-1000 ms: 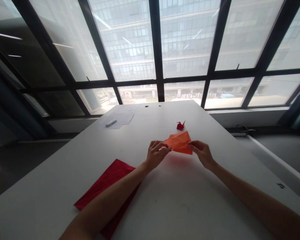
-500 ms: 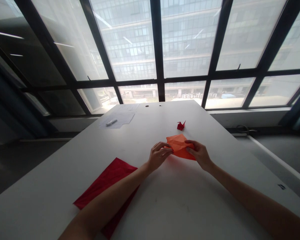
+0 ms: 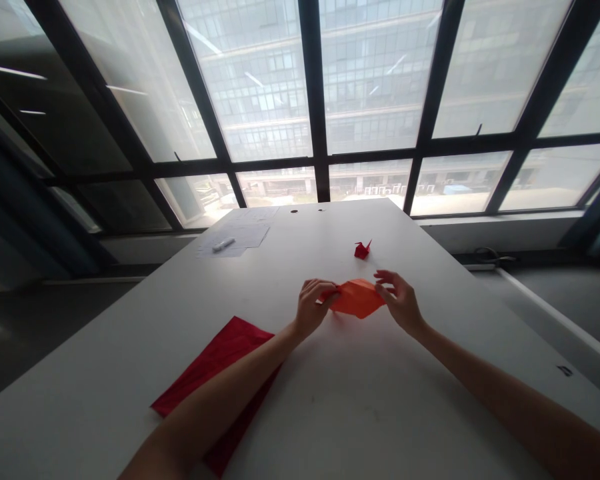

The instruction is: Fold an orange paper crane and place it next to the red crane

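A folded piece of orange paper (image 3: 356,298) is held low over the white table (image 3: 380,400), now in a pointed, diamond-like shape. My left hand (image 3: 313,307) is shut on its left corner. My right hand (image 3: 399,302) is at the right end of the paper, with its fingers apart and their tips at the paper's edge. A small red origami crane (image 3: 363,250) stands farther along the table, beyond both hands. A large sheet of red paper (image 3: 215,360) lies flat on the table, partly hidden under my left forearm.
Sheets of white paper (image 3: 235,237) with a white marker or glue stick (image 3: 223,244) on them lie at the table's far left. Dark scissors (image 3: 490,257) lie on a ledge beyond the table's right edge. Large windows stand behind the far end.
The orange paper has been folded narrower and now lies lower in the view. My right hand has loosened and its fingers have spread apart at the paper's right end.
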`<act>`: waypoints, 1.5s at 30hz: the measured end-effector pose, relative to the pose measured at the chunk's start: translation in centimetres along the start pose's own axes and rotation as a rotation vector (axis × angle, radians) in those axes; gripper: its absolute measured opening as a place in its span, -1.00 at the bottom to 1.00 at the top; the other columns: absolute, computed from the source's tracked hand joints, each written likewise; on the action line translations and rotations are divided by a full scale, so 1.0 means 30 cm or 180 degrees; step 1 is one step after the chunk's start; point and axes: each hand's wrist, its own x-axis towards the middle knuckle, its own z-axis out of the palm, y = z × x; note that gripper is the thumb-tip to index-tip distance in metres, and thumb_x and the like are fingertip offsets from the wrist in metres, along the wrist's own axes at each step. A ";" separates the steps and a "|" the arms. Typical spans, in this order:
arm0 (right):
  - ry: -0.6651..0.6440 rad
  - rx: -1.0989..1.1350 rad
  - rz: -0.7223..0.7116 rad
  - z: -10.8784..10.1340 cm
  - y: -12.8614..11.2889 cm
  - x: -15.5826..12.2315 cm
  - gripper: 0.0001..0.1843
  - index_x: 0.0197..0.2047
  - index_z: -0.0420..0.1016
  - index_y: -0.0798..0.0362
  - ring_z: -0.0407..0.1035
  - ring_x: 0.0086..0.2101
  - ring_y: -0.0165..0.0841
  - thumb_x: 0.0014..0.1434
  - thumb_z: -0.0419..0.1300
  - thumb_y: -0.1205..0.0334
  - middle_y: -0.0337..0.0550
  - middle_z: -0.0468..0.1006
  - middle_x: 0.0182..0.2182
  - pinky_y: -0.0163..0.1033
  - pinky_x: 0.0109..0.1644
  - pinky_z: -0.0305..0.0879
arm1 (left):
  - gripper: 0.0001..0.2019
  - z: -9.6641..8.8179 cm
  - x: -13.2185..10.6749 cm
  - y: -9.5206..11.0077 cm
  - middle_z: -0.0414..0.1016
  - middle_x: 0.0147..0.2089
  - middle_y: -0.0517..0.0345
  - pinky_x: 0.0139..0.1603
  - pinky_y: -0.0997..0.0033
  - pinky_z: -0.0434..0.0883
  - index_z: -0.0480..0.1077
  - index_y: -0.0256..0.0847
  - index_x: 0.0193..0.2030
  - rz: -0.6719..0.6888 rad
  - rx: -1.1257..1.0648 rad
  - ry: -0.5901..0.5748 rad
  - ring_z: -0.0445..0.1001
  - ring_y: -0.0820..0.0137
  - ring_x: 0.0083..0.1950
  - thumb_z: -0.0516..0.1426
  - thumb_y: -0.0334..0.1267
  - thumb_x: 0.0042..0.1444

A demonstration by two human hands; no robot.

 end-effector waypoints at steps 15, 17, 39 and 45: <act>-0.0414 -0.1745 -0.1206 0.057 -0.072 -0.089 -0.61 0.01 0.54 -0.03 0.36 0.02 -0.07 0.14 0.30 0.02 -0.01 0.53 0.01 0.09 0.14 0.23 | -0.75 0.036 0.020 0.064 0.55 -0.19 0.07 -0.31 0.46 0.46 0.53 -0.19 -0.08 -0.1594 -0.1017 0.0098 0.48 0.41 -0.27 0.24 -0.19 0.11; -0.0436 -0.1859 -0.1207 0.066 -0.079 -0.096 -0.67 -0.03 0.56 -0.01 0.37 -0.02 -0.10 0.14 0.29 0.10 -0.01 0.54 -0.03 0.06 0.12 0.25 | -0.79 0.036 0.019 0.076 0.56 -0.16 0.07 -0.27 0.45 0.45 0.54 -0.20 -0.12 -0.1567 -0.1056 0.0053 0.48 0.39 -0.23 0.24 -0.21 0.11; -0.0886 0.0432 0.0958 0.050 -0.024 -0.048 -0.66 -0.36 0.56 0.13 0.43 -0.41 -0.30 0.01 0.35 -0.01 -0.11 0.58 -0.44 -0.25 -0.35 0.33 | -0.54 0.035 0.002 0.103 0.57 -0.20 -0.05 -0.25 0.43 0.37 0.56 -0.35 -0.12 -0.2837 -0.2824 -0.1250 0.49 0.33 -0.25 0.33 0.03 0.02; -0.1043 0.0228 0.0826 0.064 0.011 -0.060 -0.63 -0.39 0.58 0.13 0.39 -0.47 -0.34 0.08 0.28 -0.07 -0.13 0.58 -0.49 -0.30 -0.43 0.25 | -0.55 0.052 -0.017 0.085 0.54 -0.34 0.03 -0.38 0.50 0.28 0.57 -0.37 -0.29 -0.3040 -0.2682 -0.1219 0.41 0.43 -0.39 0.33 0.08 -0.01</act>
